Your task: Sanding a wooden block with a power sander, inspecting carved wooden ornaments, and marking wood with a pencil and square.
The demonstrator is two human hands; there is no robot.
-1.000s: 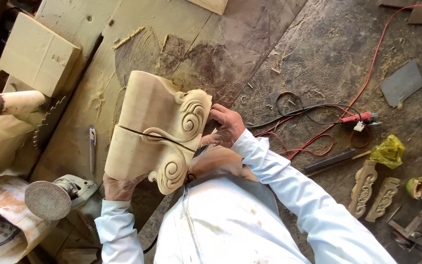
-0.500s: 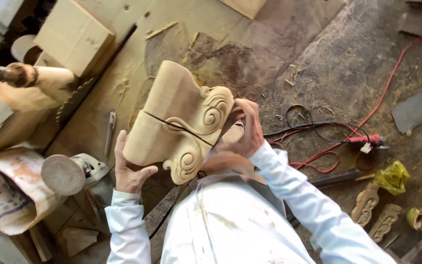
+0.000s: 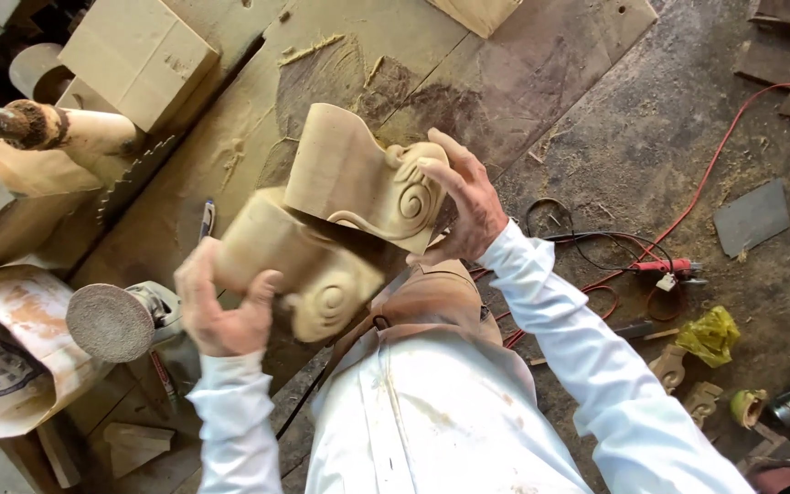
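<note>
The left hand (image 3: pixel 221 306) grips the lower of two pale carved wooden scroll brackets (image 3: pixel 294 265), its fingers curled around the smooth curved back, while the right hand (image 3: pixel 464 201) clasps the upper pale carved wooden scroll bracket (image 3: pixel 358 178) with fingers spread over the spiral volute on its face. The two pieces are held up close in front of the person's chest, touching each other along a dark seam, the upper one tilted slightly away from the lower. Below them lies a dusty, worn plywood work board (image 3: pixel 340 64) scattered with sawdust. At the left, just beside the left hand, sits a grey disc sander with a round abrasive pad (image 3: pixel 112 320), and a square light wooden block (image 3: pixel 139 55) lies at the upper left. On the grimy floor to the right, a red cable (image 3: pixel 715 183) curves past a crumpled yellow rag (image 3: pixel 710 334).
</note>
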